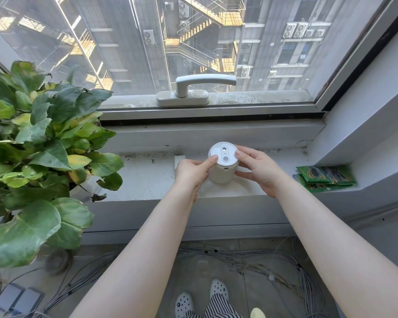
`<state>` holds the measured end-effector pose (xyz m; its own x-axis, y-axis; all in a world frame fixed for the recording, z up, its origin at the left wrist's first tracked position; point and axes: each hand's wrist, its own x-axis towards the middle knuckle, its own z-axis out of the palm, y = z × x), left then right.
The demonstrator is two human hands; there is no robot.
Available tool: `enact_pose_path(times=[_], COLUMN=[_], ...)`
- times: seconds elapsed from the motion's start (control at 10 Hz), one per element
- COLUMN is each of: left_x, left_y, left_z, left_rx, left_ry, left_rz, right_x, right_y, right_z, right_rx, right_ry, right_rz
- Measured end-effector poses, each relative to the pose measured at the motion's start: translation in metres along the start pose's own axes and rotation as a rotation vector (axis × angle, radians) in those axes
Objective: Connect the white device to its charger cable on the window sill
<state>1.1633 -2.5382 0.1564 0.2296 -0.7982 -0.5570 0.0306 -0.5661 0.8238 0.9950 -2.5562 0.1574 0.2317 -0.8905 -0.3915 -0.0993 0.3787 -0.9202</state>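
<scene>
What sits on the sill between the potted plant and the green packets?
In the head view, the white device, held by the left hand and the right hand, plus a small white block behind the left hand.

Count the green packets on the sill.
2 visible: one packet on top at the sill's right end, another partly beneath it. More may be hidden below.

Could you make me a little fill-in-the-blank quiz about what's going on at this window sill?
1. The white device is held by ____ hands.
2. The green packets lie to the device's ____.
3. The potted plant stands to the device's ____.
4. The window handle lies ____ the device, nearer the glass.

Missing words: two; right; left; behind
</scene>
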Motion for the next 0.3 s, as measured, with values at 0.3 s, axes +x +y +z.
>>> enact_pose_path(times=[0.3], left_x=[-0.0019], left_y=[-0.0020], left_z=[0.0008], left_rx=[0.024], left_ry=[0.030], left_rz=[0.009], right_x=[0.0027], right_y=[0.0001], right_z=[-0.0015], right_rx=[-0.019], right_ry=[0.005], right_rz=[-0.006])
